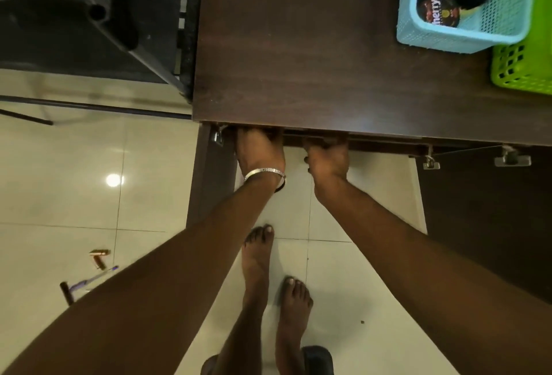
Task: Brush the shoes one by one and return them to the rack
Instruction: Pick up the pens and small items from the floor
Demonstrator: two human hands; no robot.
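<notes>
Feet (pixel 268 279): bare, on glossy pale floor tiles (pixel 328 285) with thin dark grout lines; a dark rounded thing, perhaps a slipper, lies at the heels, cut by the frame edge
Floor clutter: well to the left of the fingers and nearer the viewer lie a clear pen with purple cap (pixel 95 277), a small copper-coloured metal fitting (pixel 100 256) and a short dark stick (pixel 66 293)
Left hand (pixel 260 150): knuckles up, silver bangle (pixel 264 174) round the wrist; the fingers reach under the front edge of the cabinet top and are hidden there; whether they curl round anything, I cannot tell
Right hand (pixel 328 158): just beside the left, thumb tucked to the side; its fingers (pixel 327 144) bend in under the same edge and seem to touch a dark ledge; tips hidden, so spread or grip cannot be told
Shoes: none in sight; the rack space lies beneath the fingers, inside the cabinet, hidden by the top
Cabinet (pixel 298 46): dark brown wood-grain laminate, flat and smooth, directly beyond the fingers; metal hinges (pixel 512 159) and an open dark door to the right of the fingers
Blue basket (pixel 448 35): pale blue plastic mesh, rectangular, far beyond and right of the fingers on the top; holds a round shoe polish tin (pixel 438 13) with a dark lid and a black brush-like thing
Green basket (pixel 522 67): bright green plastic lattice, touching the blue one's right side; contents out of view
Far left: black furniture with a tube opening, blurred
</notes>
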